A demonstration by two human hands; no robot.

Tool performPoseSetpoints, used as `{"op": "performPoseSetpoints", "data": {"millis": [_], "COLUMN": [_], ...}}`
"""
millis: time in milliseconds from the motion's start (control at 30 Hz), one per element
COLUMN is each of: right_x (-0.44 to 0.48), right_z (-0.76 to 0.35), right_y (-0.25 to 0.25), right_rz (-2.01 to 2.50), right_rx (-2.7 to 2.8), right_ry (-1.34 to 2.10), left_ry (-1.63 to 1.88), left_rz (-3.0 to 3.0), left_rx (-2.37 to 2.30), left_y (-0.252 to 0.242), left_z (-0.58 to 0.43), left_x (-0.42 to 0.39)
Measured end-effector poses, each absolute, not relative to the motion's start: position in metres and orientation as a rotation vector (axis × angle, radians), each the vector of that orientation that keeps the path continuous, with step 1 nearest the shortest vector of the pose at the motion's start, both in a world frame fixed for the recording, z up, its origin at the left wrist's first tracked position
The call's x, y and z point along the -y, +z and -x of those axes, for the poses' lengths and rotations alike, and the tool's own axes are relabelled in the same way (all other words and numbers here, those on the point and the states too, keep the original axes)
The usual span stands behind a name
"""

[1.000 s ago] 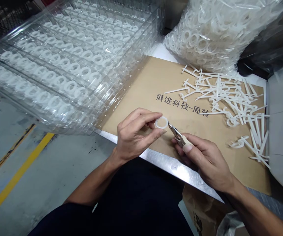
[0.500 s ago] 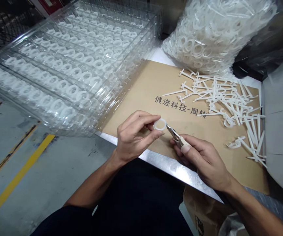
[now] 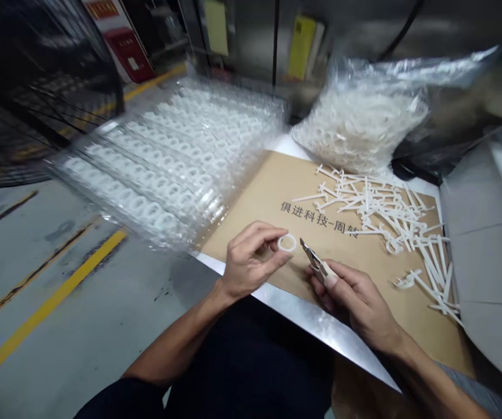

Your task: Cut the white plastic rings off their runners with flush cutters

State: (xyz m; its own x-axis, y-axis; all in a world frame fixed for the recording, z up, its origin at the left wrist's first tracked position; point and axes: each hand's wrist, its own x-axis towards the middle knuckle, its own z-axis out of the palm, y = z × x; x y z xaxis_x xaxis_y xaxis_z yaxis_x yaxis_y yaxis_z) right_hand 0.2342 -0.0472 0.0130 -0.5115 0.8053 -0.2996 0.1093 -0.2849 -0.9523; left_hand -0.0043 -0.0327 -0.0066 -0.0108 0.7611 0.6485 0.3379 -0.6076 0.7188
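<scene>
**A:** What is being held up over the board right now?

**B:** A white plastic ring (image 3: 287,243) is being pinched in the left hand (image 3: 251,262), with the thumb (image 3: 282,258) and forefinger (image 3: 263,228) closing together on its rim just above a kraft cardboard sheet (image 3: 251,227).

**A:** And on the right?

**B:** Small nippers (image 3: 310,254) are being gripped in the right hand (image 3: 355,297), its fingers clamped around the pale handle (image 3: 327,273). The steel tips are being held just beside the ring, not touching it. Whether the jaws are shut cannot be told.

**A:** What is being laid out around them?

**B:** Loose white plastic runners (image 3: 390,212) are being spread over the sheet's right side. Stacked clear trays of rings (image 3: 163,169) are being rested to the left, with a bulging bag of rings (image 3: 359,128) behind. The sheet is being carried on a steel table (image 3: 316,326), which is overhanging a grey floor (image 3: 45,308).
</scene>
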Motion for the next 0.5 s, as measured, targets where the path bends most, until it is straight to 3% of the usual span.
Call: {"op": "performPoseSetpoints", "data": {"millis": [333,500], "right_x": [0.050,0.050], "right_z": [-0.222,-0.219], "right_y": [0.021,0.025], "right_rz": [1.230,1.304], "right_rx": [1.317,1.249], "right_ry": [1.775,1.747], "left_ry": [1.439,1.416], "left_rz": [-1.783,-1.850], "left_rx": [-1.076,-1.269], "left_y": [0.068,0.119], "left_z": [0.068,0.133], "left_x": [0.077,0.033]}}
